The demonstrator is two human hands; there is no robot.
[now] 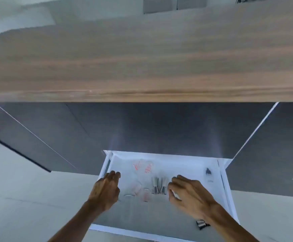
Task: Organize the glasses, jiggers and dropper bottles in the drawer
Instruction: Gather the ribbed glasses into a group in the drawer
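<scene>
A white drawer [226,189] stands pulled out below a wooden counter. Inside lie several clear glasses with red print [143,167], two steel jiggers [158,186] side by side in the middle, and a dark-capped dropper bottle [208,174] at the right wall. My left hand [106,189] hovers over the drawer's left part, fingers curled and loosely apart, holding nothing. My right hand [189,193] reaches in just right of the jiggers; a small pale thing shows at its thumb, too blurred to name.
The wooden counter [142,58] overhangs the drawer. Dark cabinet fronts [159,126] rise behind it. A small metal object [201,224] lies near the drawer's front right, by my right wrist. Pale floor lies on both sides.
</scene>
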